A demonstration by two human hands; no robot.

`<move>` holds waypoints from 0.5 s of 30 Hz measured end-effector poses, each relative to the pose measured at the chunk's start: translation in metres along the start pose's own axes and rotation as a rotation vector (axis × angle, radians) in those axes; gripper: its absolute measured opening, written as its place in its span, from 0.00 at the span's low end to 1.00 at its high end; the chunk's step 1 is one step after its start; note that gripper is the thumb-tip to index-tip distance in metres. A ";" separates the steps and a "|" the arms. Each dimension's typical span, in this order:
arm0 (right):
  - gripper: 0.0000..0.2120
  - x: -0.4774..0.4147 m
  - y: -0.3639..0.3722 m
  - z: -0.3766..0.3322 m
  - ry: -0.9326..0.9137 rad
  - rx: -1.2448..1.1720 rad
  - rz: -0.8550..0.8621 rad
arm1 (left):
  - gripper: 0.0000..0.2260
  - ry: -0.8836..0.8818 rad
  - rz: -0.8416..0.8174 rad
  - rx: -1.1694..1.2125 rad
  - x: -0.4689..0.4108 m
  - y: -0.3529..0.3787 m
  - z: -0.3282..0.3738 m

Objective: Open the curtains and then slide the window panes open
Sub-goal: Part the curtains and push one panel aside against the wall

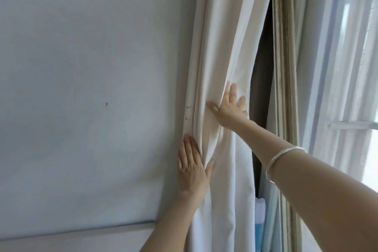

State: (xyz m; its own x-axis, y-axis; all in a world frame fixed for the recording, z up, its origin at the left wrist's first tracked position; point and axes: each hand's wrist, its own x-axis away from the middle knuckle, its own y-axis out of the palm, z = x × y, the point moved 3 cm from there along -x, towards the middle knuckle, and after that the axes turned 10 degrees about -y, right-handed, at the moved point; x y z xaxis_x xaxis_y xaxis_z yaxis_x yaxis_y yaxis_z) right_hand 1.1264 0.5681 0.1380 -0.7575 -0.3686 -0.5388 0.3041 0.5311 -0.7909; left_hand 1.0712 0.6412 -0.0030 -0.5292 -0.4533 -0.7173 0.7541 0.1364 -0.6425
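A cream curtain (223, 47) hangs bunched in folds against the grey wall, left of the window. My left hand (192, 168) lies on its left edge, thumb hooked into a fold, fingers flat along the fabric. My right hand (228, 108) presses the curtain higher up, fingers spread, thumb pointing left; a silver bangle sits on that wrist. Right of the cream curtain hang a striped beige curtain (284, 67) and a sheer white one (331, 67). Behind the sheer, the window frame (353, 124) shows bright daylight.
A plain grey wall (92, 77) fills the left half. A pale ledge or headboard top (81, 237) runs along the bottom left. A dark gap (263, 67) opens between the cream and striped curtains, with a blue object (259, 225) low inside it.
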 end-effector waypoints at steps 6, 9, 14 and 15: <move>0.38 0.069 -0.033 -0.017 0.057 -0.032 0.033 | 0.38 0.035 -0.007 0.092 0.048 -0.051 -0.008; 0.38 0.113 -0.051 -0.025 0.099 -0.037 0.033 | 0.39 0.061 -0.018 0.134 0.080 -0.082 -0.012; 0.38 0.179 -0.088 -0.035 0.180 -0.019 0.021 | 0.40 0.111 -0.076 0.239 0.128 -0.136 -0.009; 0.38 0.189 -0.094 -0.036 0.188 -0.014 0.023 | 0.41 0.118 -0.082 0.256 0.133 -0.145 -0.007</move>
State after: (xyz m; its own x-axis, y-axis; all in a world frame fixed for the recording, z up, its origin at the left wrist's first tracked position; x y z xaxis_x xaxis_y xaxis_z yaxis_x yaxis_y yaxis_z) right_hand 0.9337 0.4759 0.1214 -0.8453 -0.2078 -0.4923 0.3157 0.5491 -0.7739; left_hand 0.8884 0.5673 -0.0075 -0.6230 -0.3464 -0.7014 0.7724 -0.1303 -0.6216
